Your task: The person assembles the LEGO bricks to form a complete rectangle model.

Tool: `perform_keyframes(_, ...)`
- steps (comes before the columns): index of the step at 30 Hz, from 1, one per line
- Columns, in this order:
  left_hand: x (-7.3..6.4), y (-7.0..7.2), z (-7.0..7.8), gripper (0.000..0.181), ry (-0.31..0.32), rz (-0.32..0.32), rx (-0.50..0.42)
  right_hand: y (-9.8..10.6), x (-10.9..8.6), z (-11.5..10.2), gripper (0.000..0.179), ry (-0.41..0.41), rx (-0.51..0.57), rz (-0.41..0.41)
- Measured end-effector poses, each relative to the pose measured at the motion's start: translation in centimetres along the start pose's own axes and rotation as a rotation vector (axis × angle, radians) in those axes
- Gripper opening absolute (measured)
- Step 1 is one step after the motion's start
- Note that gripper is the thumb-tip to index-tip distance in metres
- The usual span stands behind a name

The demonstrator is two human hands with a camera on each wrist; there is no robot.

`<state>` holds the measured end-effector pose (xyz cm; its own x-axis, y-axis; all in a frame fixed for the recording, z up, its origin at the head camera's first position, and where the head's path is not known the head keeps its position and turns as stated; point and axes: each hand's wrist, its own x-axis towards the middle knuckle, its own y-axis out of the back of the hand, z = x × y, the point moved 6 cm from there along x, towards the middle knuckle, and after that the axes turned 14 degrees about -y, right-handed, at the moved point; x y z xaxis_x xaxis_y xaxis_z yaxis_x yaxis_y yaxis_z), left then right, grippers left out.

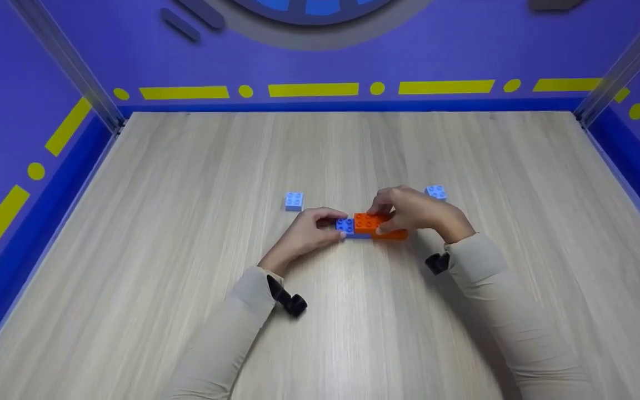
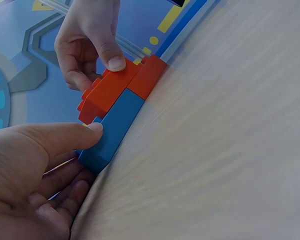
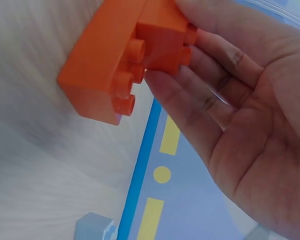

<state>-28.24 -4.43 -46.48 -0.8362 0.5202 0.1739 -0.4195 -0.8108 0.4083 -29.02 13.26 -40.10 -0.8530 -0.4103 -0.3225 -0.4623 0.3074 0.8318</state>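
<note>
Head view: the joined stack of studded plastic bricks (image 1: 363,223) lies on the pale wood-grain table (image 1: 342,333), between the left hand (image 1: 309,230) and the right hand (image 1: 411,208). With its thumb on the near side and fingers behind, the left hand pinches the blue rectangular plastic brick (image 2: 117,127), whose bare studs show just beside the fingertips. The right hand grips the upper orange rectangular plastic brick (image 2: 110,92) between thumb and fingers; this brick spans the join between the blue one and the lower orange plastic brick (image 3: 92,60), which sits beneath the right hand with studs uncovered at its outer end. Whether the upper brick is pressed fully home cannot be told. Beyond the left hand, apart from it, stands a light-blue square plastic brick (image 1: 294,201); a second light-blue square plastic brick (image 1: 435,192) is just beyond the right hand, partly hidden by it. The bricks look light, stiff and hard to break, so a firm pinch should do no harm, though their smooth walls may let fingertips slide. The flat long sides seem the best hold, low on the blue brick to steady it; lifting by the upper brick alone might part a loose joint.
</note>
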Motion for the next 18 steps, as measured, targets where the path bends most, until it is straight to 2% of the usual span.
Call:
perform_keyframes(8, 0.22, 0.24, 0.13, 0.038, 0.015, 0.0, -0.013, 0.13, 0.11, 0.07, 0.029, 0.011, -0.011, 0.007)
perform_keyframes(18, 0.13, 0.16, 0.6, 0.042, 0.017, -0.061, 0.004, -0.16, -0.04, 0.32, 0.03, -0.008, 0.006, -0.003)
